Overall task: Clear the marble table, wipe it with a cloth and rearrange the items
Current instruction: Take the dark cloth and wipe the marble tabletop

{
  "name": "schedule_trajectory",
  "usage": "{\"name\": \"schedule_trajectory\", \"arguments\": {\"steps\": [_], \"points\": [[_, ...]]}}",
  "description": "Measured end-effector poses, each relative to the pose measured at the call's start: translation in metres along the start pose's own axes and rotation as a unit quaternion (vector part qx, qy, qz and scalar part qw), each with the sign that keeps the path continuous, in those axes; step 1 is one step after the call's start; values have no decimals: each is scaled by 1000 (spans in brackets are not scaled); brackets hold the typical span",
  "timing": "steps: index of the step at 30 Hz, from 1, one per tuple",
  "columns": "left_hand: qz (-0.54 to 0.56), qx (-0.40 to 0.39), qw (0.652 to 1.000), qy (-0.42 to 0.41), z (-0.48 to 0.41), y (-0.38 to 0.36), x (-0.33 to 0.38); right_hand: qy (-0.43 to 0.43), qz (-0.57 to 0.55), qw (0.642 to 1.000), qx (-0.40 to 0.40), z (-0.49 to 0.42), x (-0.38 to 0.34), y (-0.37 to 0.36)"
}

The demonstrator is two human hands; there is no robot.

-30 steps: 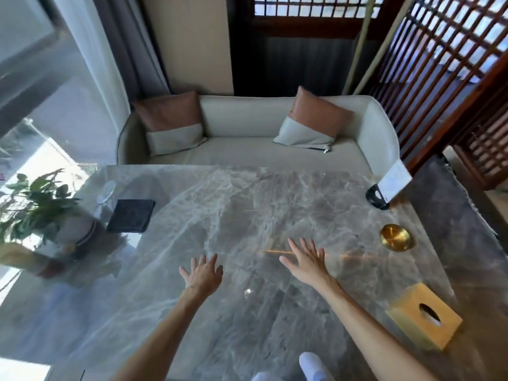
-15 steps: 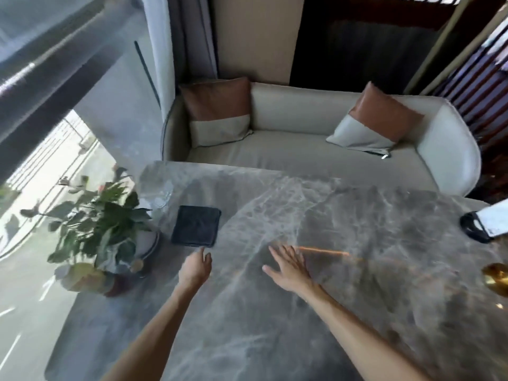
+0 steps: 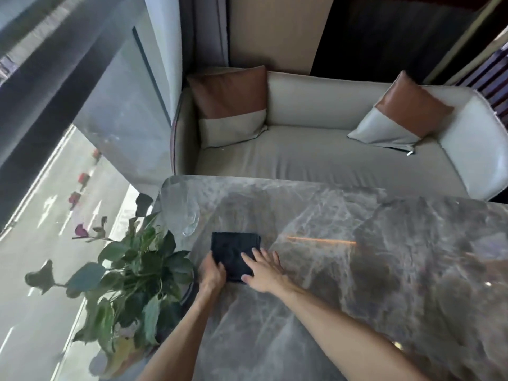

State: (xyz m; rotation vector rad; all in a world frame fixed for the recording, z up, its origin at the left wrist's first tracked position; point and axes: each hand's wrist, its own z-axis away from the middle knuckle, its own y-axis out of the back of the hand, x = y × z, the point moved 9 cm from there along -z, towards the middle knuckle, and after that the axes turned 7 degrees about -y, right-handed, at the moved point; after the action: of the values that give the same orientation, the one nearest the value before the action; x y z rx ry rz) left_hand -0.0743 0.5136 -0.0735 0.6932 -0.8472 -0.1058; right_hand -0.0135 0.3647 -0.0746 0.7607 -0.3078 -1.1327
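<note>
Dark folded cloth (image 3: pixel 233 254) lies flat on marble table (image 3: pixel 357 284) beside plant (image 3: pixel 132 270); left hand (image 3: pixel 211 273) pinches its near edge, right hand (image 3: pixel 262 273) rests open, fingers spread, likely steadying it for pickup.

Cloth (image 3: pixel 233 251) on table (image 3: pixel 357 270), right of plant (image 3: pixel 137 270)

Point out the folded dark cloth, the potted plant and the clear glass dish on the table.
Folded dark cloth (image 3: pixel 233 248): head view, its bare upper middle.
Potted plant (image 3: pixel 143 265): head view, a central leaf.
Clear glass dish (image 3: pixel 182 209): head view, its transparent body, near the table's far left corner.
</note>
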Motion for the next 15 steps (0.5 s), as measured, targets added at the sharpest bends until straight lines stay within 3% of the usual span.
{"name": "schedule_trajectory", "arguments": {"steps": [4, 7, 12, 15], "points": [[-37, 19, 998, 43, -16, -1, -9, -1, 40, 998, -40, -20, -9, -22], [-47, 21, 996, 72, -24, -4, -16, -3, 36, 999, -21, -21, -11, -30], [18, 9, 994, 108, -37, -7, -31, 8, 2, 1000, -17, -18, -6, -30], [80, -35, 991, 103, -34, -15, -18, -10, -97, 995, -12, -8, 1, -18]]}}
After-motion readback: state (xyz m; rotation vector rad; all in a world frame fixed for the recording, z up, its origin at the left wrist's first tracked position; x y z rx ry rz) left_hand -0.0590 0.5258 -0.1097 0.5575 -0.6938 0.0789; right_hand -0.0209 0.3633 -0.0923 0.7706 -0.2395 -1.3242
